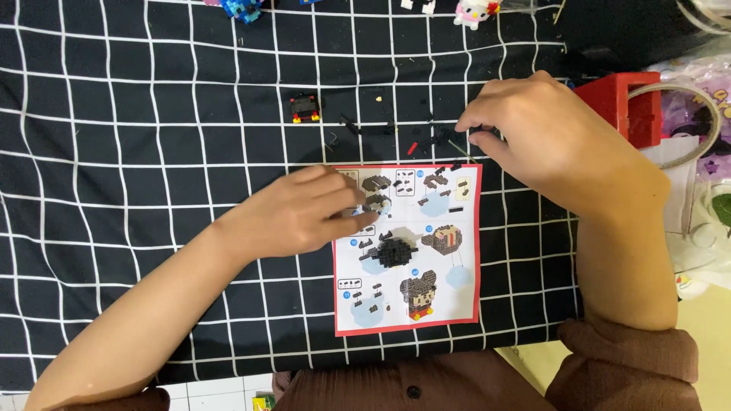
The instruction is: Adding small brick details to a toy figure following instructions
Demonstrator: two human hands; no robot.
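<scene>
Left hand lay flat, gripping nothing, on the instruction sheet. Right hand pinched among loose black bricks. Small sub-assembly built beyond the left hand; most unassembled.

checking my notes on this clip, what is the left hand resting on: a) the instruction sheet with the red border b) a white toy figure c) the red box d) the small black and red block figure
a: the left hand lies with its fingers on the upper left corner of the instruction sheet, while the small block figure and the red box sit apart from it.
</scene>
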